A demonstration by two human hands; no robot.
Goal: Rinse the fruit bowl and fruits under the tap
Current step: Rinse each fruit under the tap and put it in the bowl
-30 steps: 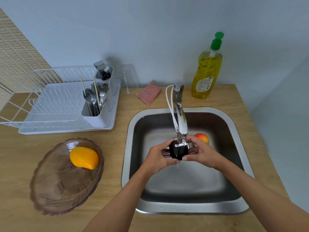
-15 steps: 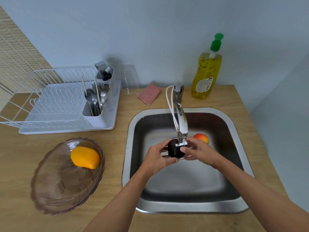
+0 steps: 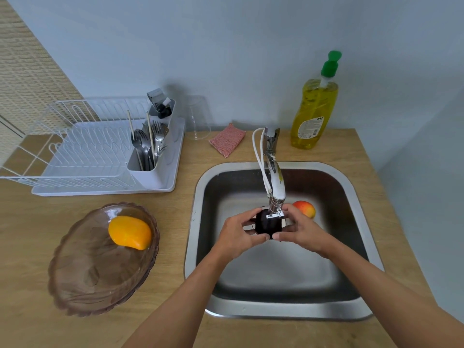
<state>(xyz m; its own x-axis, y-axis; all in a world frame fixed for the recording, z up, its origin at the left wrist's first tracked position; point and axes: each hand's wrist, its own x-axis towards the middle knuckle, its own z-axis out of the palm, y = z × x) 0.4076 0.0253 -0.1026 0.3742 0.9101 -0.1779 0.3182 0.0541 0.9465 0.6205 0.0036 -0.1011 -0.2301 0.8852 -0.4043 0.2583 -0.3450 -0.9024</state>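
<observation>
A dark round fruit (image 3: 266, 226) sits right under the tap spout (image 3: 275, 187), over the steel sink (image 3: 351, 197). My left hand (image 3: 238, 234) grips it from the left and my right hand (image 3: 300, 229) from the right, thumbs meeting at its near side. A red-yellow fruit (image 3: 305, 208) lies on the sink floor behind my right hand. To the left, on the wooden counter, stands the brownish glass fruit bowl (image 3: 82, 280) with an orange-yellow mango (image 3: 130, 232) in it.
A white dish rack (image 3: 82, 156) with a cutlery holder (image 3: 148, 169) stands at the back left. An upturned clear glass (image 3: 198, 119), a pink sponge (image 3: 227, 139) and a yellow dish soap bottle (image 3: 313, 114) line the wall. The counter ends at the right.
Both hands have kept the dark fruit under the spout, turning it slightly and shifting their fingers. The view has dropped a little.
</observation>
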